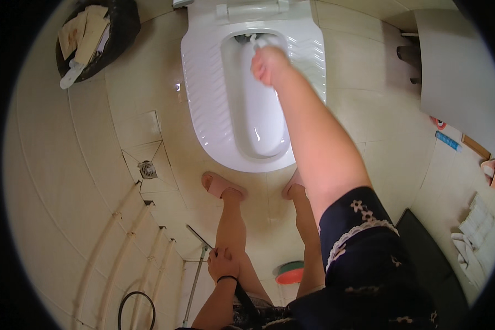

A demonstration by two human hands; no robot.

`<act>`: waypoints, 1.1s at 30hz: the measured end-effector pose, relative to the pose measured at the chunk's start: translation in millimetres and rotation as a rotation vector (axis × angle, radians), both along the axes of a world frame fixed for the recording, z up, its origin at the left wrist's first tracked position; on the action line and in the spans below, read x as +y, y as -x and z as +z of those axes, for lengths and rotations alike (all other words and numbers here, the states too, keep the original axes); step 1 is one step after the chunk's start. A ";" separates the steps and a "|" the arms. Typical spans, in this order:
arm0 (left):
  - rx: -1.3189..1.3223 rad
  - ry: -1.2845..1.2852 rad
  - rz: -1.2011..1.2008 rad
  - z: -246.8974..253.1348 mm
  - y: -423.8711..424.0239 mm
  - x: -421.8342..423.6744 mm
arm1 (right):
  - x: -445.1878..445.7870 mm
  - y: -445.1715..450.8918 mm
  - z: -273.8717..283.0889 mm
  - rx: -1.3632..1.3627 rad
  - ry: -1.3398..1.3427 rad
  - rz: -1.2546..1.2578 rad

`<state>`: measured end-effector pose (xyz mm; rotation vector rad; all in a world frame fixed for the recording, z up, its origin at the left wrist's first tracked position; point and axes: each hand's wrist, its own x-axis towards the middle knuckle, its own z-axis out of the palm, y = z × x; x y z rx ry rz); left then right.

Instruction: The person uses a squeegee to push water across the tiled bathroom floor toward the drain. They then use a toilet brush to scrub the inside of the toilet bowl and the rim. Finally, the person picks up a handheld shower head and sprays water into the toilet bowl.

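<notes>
My right hand (270,66) is shut on a white tool (253,40), blurred, which looks like a toilet brush. It is held over the far end of the bowl of a white ceramic squat toilet (196,99), by the dark drain opening (242,39). My left hand (222,264) rests on my left leg near the knee, fingers curled; whether it grips anything is unclear. Beside it stands a floor squeegee (195,278) with a thin pole. A black strap-like thing (245,299) runs below the wrist. Pink slippers (220,185) are on my feet, just short of the toilet's near edge.
A bin with a black liner (123,37) holds waste paper at the upper left. A floor drain (148,169) and wall pipes (107,260) lie to the left. Behind my legs is a red and green basin (289,273). A blue tube (448,141) lies at right, beside a grey panel (462,70).
</notes>
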<state>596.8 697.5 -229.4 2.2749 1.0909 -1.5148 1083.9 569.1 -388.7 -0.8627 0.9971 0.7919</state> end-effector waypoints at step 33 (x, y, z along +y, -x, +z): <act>-0.079 -0.047 0.124 -7.7 20.4 17.4 | -48.3 136.5 134.8 -0.545 0.708 2.385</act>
